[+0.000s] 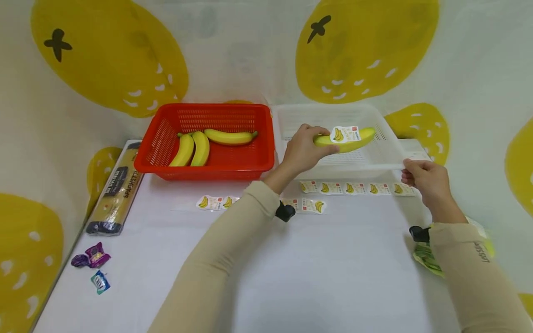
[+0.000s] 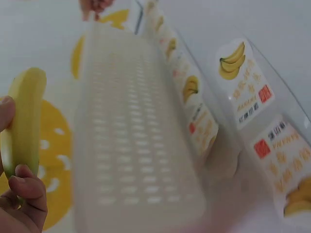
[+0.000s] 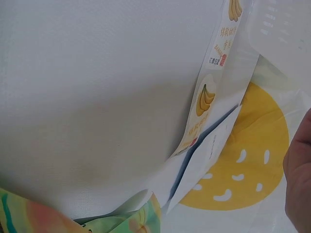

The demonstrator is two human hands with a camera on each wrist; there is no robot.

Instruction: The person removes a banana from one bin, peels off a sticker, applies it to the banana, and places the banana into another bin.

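A yellow banana (image 1: 364,135) with a white banana-picture sticker (image 1: 345,134) on its upper side is held over the white plastic basket (image 1: 393,148). My left hand (image 1: 305,147) grips it near one end, fingers on the far side and thumb in front. The left wrist view shows this banana (image 2: 28,109) beside the tilted-looking basket (image 2: 131,126). My right hand (image 1: 430,182) pinches the basket's front right corner. In the right wrist view, only part of that hand (image 3: 299,170) shows at the right edge.
At left, a red basket (image 1: 208,173) holds three bananas (image 1: 231,137). Strips of banana stickers (image 1: 350,188) lie in front of the baskets. A spaghetti pack (image 1: 116,189) and small wrapped candies (image 1: 96,255) are far left. A green package (image 1: 426,259) lies under my right forearm.
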